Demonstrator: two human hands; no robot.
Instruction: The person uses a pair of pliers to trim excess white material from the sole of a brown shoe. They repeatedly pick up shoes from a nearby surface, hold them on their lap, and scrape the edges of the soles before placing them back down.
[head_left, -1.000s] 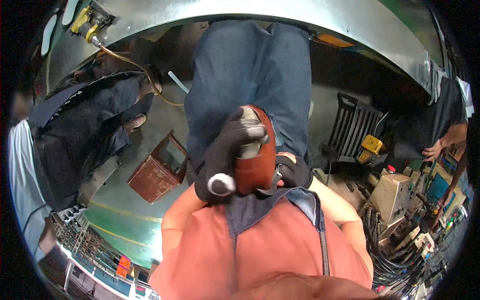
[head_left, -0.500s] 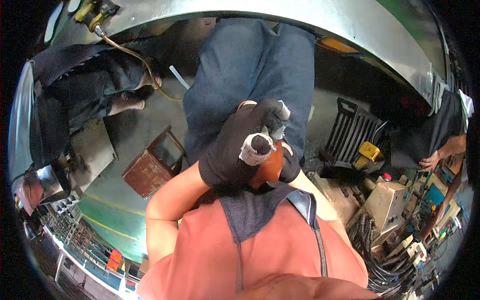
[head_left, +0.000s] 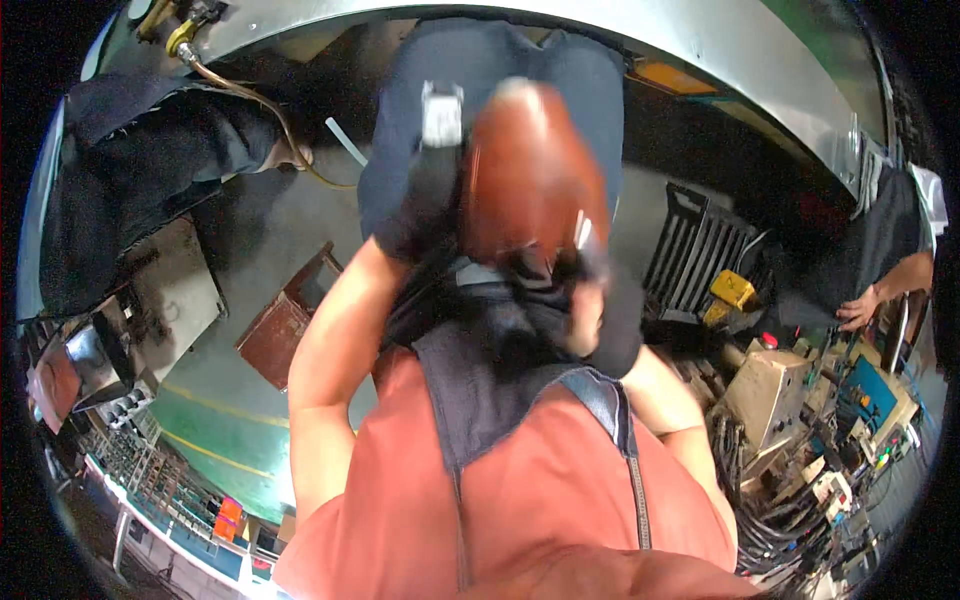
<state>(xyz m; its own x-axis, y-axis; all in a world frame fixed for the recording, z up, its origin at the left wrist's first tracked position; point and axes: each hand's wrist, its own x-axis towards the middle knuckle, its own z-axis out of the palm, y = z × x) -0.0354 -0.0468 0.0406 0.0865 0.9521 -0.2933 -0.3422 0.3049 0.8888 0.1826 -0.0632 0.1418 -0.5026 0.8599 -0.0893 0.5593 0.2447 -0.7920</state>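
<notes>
A glossy brown leather shoe (head_left: pixel 530 170), smeared by motion, is held over my lap with its rounded toe end pointing away from me. My left hand (head_left: pixel 425 195), in a black glove with white tape round a finger, grips the shoe along its left side. At its near right end is my right hand (head_left: pixel 600 300), gloved in black with some bare skin showing, closed on the shoe and blurred. White tape also shows on a right finger against the leather. The dark apron (head_left: pixel 490 390) hangs just below the shoe's dark near end.
A metal bench edge (head_left: pixel 330 20) curves across the far side. A brown stool (head_left: pixel 285 335) stands left, near another person's dark-clothed legs (head_left: pixel 170 170). To the right are a black slatted rack (head_left: pixel 690 250), a yellow pedal (head_left: pixel 735 290), machinery with cables (head_left: pixel 765 400) and another person's hand (head_left: pixel 858 310).
The shoe, mostly hidden behind my hands before, is now turned into full view and farther from my chest. My hands have moved apart to either side of it.
</notes>
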